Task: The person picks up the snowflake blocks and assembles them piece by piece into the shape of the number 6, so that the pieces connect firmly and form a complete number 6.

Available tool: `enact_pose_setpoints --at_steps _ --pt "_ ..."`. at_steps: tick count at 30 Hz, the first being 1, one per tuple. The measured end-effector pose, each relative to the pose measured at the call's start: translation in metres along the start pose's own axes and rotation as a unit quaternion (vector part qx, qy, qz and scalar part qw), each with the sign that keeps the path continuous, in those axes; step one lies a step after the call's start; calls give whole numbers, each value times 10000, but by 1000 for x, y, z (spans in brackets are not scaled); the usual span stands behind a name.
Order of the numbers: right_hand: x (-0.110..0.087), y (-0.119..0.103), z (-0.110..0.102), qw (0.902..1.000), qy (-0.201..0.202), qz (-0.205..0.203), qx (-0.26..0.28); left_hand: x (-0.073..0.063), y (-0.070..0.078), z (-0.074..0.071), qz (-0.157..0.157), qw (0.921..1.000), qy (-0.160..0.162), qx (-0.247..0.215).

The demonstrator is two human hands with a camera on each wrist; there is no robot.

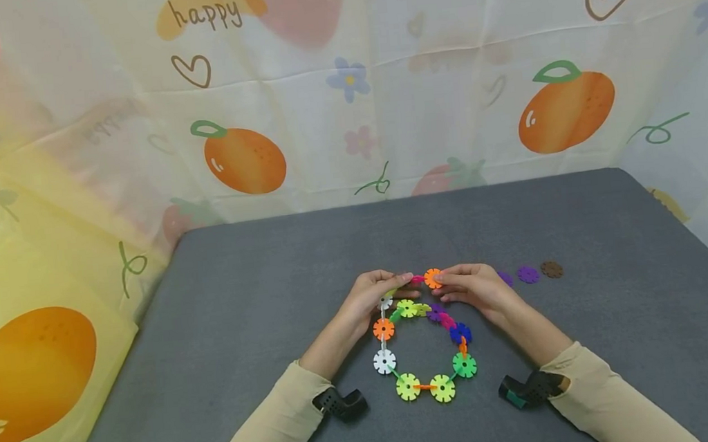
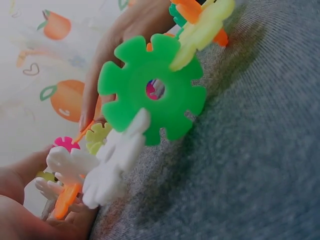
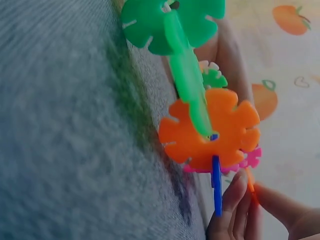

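Note:
Notched plastic snowflake discs are joined edge to edge in a ring on the table, among them a white disc (image 1: 384, 361), a green disc (image 1: 464, 365) and a blue disc (image 1: 460, 333). At the ring's far left, my left hand (image 1: 360, 304) pinches a pink disc (image 1: 417, 280) between thumb and fingers; a yellow disc is partly hidden under the thumb. My right hand (image 1: 474, 288) pinches an orange disc (image 1: 433, 278) by its edge, right beside the pink one. In the right wrist view this orange disc (image 3: 251, 186) appears edge-on between thumb and fingers.
Loose discs lie right of my right hand: a purple disc (image 1: 528, 274), a brown disc (image 1: 552, 269) and another purple one partly covered by the hand. A grey table (image 1: 258, 270) carries everything, with a fruit-printed cloth (image 1: 323, 140) hanging behind it.

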State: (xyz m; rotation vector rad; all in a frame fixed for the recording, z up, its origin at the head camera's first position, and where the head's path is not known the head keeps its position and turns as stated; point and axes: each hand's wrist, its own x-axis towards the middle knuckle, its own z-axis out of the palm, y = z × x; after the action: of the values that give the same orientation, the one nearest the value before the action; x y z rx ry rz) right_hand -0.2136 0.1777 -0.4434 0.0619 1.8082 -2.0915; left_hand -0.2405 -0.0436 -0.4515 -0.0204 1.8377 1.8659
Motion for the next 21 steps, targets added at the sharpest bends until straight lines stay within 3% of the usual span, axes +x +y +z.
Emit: enact_pose_setpoints --at_steps 9,12,21 --pt "0 -1 5 9989 336 -74 -310 3 -1 0 17 9990 -162 -418" --pt "0 -1 6 9979 444 1 -475 3 -1 0 79 9990 -191 -408" --pt "3 5 6 9995 294 -47 -145 5 -4 2 161 9998 -111 -108"
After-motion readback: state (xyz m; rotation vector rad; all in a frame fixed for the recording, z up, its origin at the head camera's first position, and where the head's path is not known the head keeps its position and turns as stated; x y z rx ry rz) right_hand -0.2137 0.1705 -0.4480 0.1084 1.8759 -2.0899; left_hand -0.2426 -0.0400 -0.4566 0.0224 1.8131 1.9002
